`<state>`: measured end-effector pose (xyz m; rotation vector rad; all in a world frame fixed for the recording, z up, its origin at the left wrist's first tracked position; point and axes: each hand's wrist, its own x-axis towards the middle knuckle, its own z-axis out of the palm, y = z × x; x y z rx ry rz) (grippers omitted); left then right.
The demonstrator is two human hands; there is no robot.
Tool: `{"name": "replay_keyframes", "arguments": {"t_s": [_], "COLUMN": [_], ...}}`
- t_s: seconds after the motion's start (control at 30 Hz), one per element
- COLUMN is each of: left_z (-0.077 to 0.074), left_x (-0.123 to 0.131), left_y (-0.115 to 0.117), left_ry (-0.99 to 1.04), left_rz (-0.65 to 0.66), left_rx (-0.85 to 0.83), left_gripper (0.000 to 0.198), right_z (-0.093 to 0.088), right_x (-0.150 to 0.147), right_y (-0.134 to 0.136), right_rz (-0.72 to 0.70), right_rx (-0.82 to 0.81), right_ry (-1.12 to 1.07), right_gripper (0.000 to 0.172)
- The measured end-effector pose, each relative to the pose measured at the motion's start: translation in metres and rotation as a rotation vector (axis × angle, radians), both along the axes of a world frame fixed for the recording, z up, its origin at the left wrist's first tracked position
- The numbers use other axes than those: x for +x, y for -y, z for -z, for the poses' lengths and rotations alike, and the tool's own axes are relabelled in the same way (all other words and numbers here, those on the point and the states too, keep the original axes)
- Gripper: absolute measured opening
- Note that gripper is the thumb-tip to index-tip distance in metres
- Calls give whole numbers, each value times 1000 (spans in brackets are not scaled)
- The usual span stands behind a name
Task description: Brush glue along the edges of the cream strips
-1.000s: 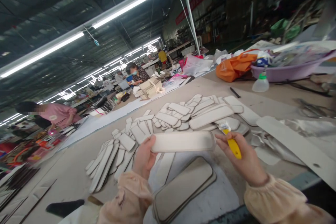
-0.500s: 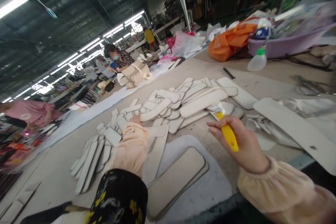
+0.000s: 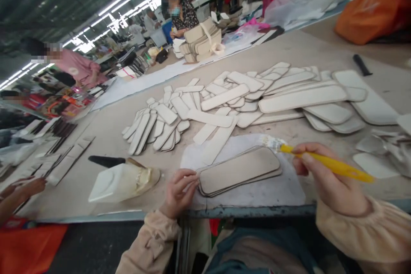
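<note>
My right hand [image 3: 330, 180] is closed around the yellow handle of a paint brush [image 3: 321, 160]. The brush's white, paste-coated bristles touch or hover just over the right end of a small stack of long, round-cornered beige panels [image 3: 239, 171]. At the stack's left end, the fingers and thumb of my left hand [image 3: 182, 188] pinch the panel edge. Under the stack lies a white sheet [image 3: 289, 188]. Beyond it, narrow white strips [image 3: 210, 120] with rounded ends spread in a loose pile.
A cut-open white plastic container [image 3: 112, 184] stands to my left, with a dark-handled tool [image 3: 107, 161] behind it. A black rod-like object [image 3: 362, 65] and an orange bag [image 3: 375, 13] lie at the right. Another person's hands [image 3: 28, 188] work at the far left; a masked person [image 3: 184, 17] sits across the table.
My left hand has drawn back from the strip pile to the stack's left end. The brush has moved from beside the pile to the stack's right end. The view has turned left and down.
</note>
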<state>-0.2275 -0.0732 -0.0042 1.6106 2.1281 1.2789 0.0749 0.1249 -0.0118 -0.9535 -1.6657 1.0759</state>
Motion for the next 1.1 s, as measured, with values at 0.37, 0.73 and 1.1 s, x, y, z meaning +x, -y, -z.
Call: {"name": "replay_keyframes", "arguments": {"t_s": [0.37,0.73,1.1], "left_z": [43,48,55], "left_x": [-5,-8,-11], "left_y": [23,24,27], "left_ry": [-350,-326,-362], "left_rz": [400,394,379], "left_rx": [139,172,169], "left_gripper": [24,23,19], "right_z": [-8,-1,-14], "right_x": [-99,-101,-27], "right_y": [82,66,42], "right_rz": [-385,-184,108], "right_rx": [-540,-380,482], "right_ry": [-166,173,766], "right_gripper": [30,28,24]}}
